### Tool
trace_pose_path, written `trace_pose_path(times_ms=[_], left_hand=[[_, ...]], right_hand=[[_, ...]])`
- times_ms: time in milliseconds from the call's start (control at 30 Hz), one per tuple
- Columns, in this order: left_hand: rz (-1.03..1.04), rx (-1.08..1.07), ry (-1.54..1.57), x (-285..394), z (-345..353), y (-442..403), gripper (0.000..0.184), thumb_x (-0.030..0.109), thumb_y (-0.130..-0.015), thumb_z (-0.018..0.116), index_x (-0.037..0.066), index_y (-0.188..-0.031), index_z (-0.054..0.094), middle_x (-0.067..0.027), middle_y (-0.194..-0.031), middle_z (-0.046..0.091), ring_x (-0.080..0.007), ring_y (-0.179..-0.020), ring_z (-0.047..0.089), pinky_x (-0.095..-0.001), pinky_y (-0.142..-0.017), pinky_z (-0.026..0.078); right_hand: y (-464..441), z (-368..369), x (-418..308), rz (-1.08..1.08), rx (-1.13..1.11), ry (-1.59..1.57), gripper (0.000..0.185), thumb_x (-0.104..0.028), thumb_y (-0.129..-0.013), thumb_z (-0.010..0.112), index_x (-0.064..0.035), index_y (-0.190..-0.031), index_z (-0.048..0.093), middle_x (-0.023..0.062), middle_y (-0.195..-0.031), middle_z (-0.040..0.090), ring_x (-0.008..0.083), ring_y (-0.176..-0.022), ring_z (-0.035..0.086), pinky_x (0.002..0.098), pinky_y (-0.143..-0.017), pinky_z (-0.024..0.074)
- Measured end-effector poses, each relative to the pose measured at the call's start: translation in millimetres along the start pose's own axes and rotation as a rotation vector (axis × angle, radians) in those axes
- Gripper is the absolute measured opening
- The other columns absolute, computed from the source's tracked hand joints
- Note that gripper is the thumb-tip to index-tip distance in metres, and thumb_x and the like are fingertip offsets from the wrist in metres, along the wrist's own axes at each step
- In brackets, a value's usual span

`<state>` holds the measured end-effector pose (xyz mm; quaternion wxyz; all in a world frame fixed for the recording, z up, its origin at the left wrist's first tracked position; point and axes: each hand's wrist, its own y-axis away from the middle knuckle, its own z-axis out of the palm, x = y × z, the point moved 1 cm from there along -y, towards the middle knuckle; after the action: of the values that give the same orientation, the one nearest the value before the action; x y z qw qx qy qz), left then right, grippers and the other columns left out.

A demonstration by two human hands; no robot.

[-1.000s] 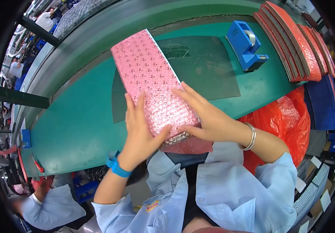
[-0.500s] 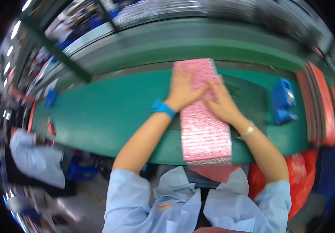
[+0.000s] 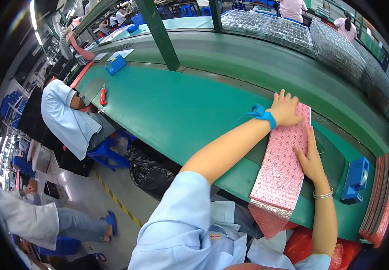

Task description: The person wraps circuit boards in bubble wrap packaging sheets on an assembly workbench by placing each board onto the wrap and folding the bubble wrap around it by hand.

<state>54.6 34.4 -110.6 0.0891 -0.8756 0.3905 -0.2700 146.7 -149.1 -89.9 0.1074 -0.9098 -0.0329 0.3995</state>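
Note:
A long stack wrapped in pink bubble wrap (image 3: 280, 171) lies on the green table (image 3: 176, 108), with a loose pink flap hanging past the table's front edge. On its far end rests my left hand (image 3: 286, 109), a blue band at the wrist and the fingers apart. Against the right side of the stack is my right hand (image 3: 310, 159), with spread fingers and a silver bangle at the wrist. Part of a dark mat shows beneath and to the right of the stack.
A blue tape dispenser (image 3: 355, 181) and a stack of red-wrapped boards (image 3: 381, 198) stand at the right. A red cutter (image 3: 103, 96) and another blue dispenser (image 3: 115, 65) lie at the far left. A co-worker (image 3: 68, 112) sits there. A black bag (image 3: 149, 168) is below the table.
The view has swung left. Both hands have moved from the near end of the pink stack up to its far half, and the left has slid further to the far end.

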Motion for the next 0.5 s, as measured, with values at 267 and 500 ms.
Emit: trace_pose_path(times_ms=[267,500], left_hand=[[0.039,-0.172,-0.015,8.1,3.0,-15.3,0.069,0.059,-0.072,0.051,0.007,-0.116,0.055,-0.0202,-0.118,0.050,-0.0389,-0.110,0.045,-0.0559,-0.099,0.021],[-0.035,-0.110,-0.091,26.0,12.4,-15.2,0.072,0.063,-0.069,0.052,0.007,-0.115,0.056,-0.0155,-0.117,0.052,-0.0356,-0.107,0.047,-0.0590,-0.097,0.019]], right_hand=[[-0.5,-5.3,-6.0,-0.022,-0.036,0.065,0.066,-0.017,-0.086,0.054,-0.0062,-0.141,0.021,0.0210,-0.146,0.017,0.0332,-0.137,0.014,0.0394,-0.109,0.0192],[-0.9,-2.4,-1.2,-0.056,-0.034,0.104,0.064,-0.018,-0.087,0.053,-0.0057,-0.141,0.021,0.0201,-0.146,0.019,0.0332,-0.136,0.018,0.0379,-0.107,0.0222]])
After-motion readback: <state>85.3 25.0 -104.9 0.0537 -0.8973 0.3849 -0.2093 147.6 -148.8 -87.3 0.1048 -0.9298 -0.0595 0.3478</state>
